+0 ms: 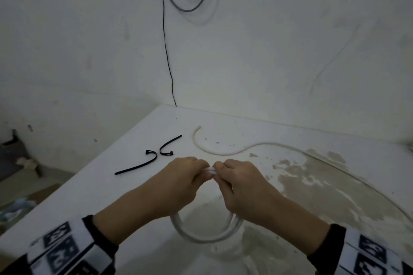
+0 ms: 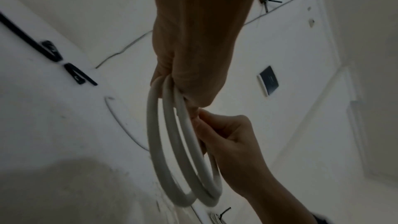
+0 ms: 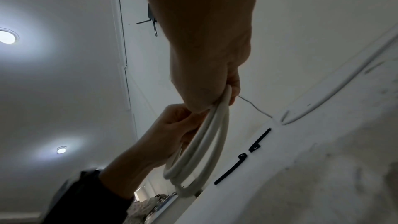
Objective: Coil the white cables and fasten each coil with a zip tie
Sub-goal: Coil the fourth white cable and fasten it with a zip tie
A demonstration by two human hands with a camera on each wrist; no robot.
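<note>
A white cable coil [image 1: 205, 233] of about three loops hangs above the white table [image 1: 111, 196]. My left hand [image 1: 199, 171] and right hand [image 1: 221, 171] grip its top side by side, fingers curled round the bundled strands. The left wrist view shows the coil [image 2: 172, 151] hanging from my left hand [image 2: 172, 81], with the right hand [image 2: 202, 122] pinching it just below. In the right wrist view the coil [image 3: 200, 151] hangs from my right hand [image 3: 224, 96]. Two black zip ties [image 1: 136, 166] [image 1: 171, 144] lie loose on the table to the left, beyond my hands.
A second white cable [image 1: 207, 150] lies uncoiled on the table past my hands and curves away to the right. The table's right half has a worn brownish patch [image 1: 312, 185]. The table's left edge [image 1: 73, 176] drops to the floor. A thin black wire [image 1: 166, 51] runs down the wall.
</note>
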